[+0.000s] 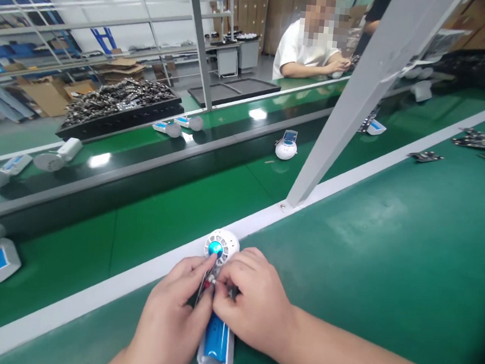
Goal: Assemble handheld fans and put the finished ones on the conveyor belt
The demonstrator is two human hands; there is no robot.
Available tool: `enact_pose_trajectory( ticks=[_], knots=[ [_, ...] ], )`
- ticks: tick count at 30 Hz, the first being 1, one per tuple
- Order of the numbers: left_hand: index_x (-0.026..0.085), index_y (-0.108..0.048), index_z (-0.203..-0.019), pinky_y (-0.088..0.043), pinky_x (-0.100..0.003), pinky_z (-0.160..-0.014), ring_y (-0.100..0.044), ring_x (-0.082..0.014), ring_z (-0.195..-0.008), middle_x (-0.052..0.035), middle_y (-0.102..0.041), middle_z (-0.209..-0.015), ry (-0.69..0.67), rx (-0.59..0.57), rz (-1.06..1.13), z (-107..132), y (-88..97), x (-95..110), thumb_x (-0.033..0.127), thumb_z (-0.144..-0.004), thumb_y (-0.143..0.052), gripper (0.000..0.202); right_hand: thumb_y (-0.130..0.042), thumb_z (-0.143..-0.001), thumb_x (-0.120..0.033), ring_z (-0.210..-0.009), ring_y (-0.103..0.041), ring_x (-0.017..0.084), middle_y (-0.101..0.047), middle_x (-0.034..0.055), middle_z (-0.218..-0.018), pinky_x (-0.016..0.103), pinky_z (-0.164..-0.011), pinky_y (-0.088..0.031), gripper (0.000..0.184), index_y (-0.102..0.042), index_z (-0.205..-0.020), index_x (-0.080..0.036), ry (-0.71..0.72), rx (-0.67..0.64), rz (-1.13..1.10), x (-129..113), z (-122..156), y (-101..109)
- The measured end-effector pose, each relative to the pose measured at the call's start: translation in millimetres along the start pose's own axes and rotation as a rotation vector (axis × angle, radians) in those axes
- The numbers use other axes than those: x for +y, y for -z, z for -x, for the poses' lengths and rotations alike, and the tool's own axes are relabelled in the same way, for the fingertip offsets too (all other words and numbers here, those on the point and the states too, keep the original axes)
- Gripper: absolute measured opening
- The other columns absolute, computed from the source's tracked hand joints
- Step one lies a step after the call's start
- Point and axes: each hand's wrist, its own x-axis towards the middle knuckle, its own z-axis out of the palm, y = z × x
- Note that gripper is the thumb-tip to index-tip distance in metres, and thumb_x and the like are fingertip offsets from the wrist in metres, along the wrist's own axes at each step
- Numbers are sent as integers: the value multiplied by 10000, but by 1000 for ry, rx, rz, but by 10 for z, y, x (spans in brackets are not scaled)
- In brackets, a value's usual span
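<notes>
Fan unit (217, 338) lies at six o'clock on the green table (367, 261), likely light, stiff and slick, best held by its sides. My left grip (172, 309) pinches a thin, probably fragile board (201, 289); my right grip (255, 299), fingers drawn together, pinches a tiny connector (212, 279).

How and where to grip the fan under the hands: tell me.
Probably best by the side walls of the handle, from its near end: the round head points away, the left hand and right hand crowd the middle, and the handle's lower part, with a blue piece inside, lies uncovered.
</notes>
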Motion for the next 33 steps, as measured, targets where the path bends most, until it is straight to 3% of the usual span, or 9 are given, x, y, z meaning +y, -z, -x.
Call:
enact_pose_trajectory(
  ticks=[5, 13, 18, 24, 33],
  knots=[
    [254, -509, -1366, -569, -253, -875, -638, -166, -1049, -86, -625, -1205, -185, 37, -104, 25, -17, -12, 144, -904, -524, 475, -513, -709, -107, -613, -541, 140, -584, -1, -628, 321, -708, -397, 103, -506, -635, -179, -22, -8, -8, -20, -2, 6],
    [192, -422, -1410, -544, -306, -966, -576, -199, -1159, -136, -562, -1281, -314, 11, -250, 84, -40, -38, 85, -888, -487, 536, -510, -674, -99, -584, -486, 121, -526, -26, -596, 312, -685, -375, 106, -471, -613, -176, -105, -5, -30, -52, 20, 15],
    [206, -355, -1462, -545, -357, -970, -554, -222, -1170, -148, -543, -1293, -319, -7, -252, 131, -62, -65, 65, -884, -457, 604, -496, -735, -103, -591, -481, 128, -512, -18, -592, 331, -701, -391, 153, -462, -607, -179, -42, -22, 10, -57, 27, 25],
    [229, -319, -1486, -568, -333, -854, -587, -203, -1011, -128, -592, -1145, -290, -3, -170, 141, -88, -54, 56, -880, -454, 645, -461, -847, -132, -663, -510, 157, -553, 12, -653, 363, -756, -437, 190, -526, -675, -178, 98, -53, 55, -28, 59, 52],
    [274, -287, -1503, -570, -311, -811, -603, -185, -964, -117, -601, -1127, -255, -10, -64, 143, -98, -22, 64, -891, -425, 661, -463, -900, -126, -729, -548, 176, -609, 45, -740, 411, -886, -458, 176, -610, -805, -152, 146, -103, 18, -45, 83, 76]
  ],
)
